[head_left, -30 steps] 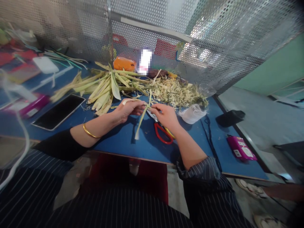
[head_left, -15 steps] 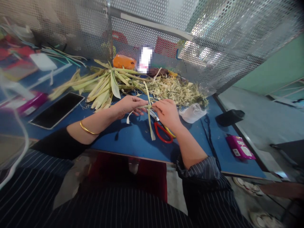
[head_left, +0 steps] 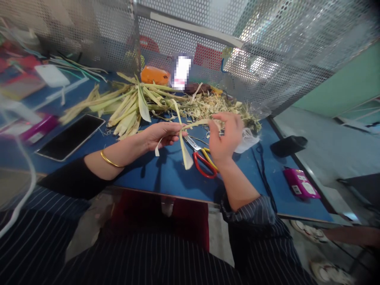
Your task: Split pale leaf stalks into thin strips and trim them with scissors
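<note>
Pale yellow-green leaf strips, like corn husk, cross in front of me over the blue table. Between thumb and fingers my left hand (head_left: 164, 134) pinches them where they meet. One husk strip (head_left: 185, 154) stands nearly upright there, with its wide end hanging down. My right hand (head_left: 226, 136) pinches the far end of another husk strip (head_left: 196, 124), stretched sideways from the left fingers. A short pale end dangles under my left hand. Below the hands lie scissors (head_left: 204, 163) with one red and one yellow handle, partly behind my right wrist.
Behind my hands lie a bundle of husk leaves (head_left: 124, 114) and a heap of shredded scraps (head_left: 204, 107). A dark phone (head_left: 71, 136) is on the left. White string (head_left: 247, 140), a black pouch (head_left: 288, 146) and a purple pack (head_left: 301, 183) are on the right. A perforated metal screen (head_left: 184, 35) borders the back.
My right hand has moved right and slightly up, away from the left hand, drawing a strip out between them. The scissors' blades show more. My left hand has hardly shifted.
</note>
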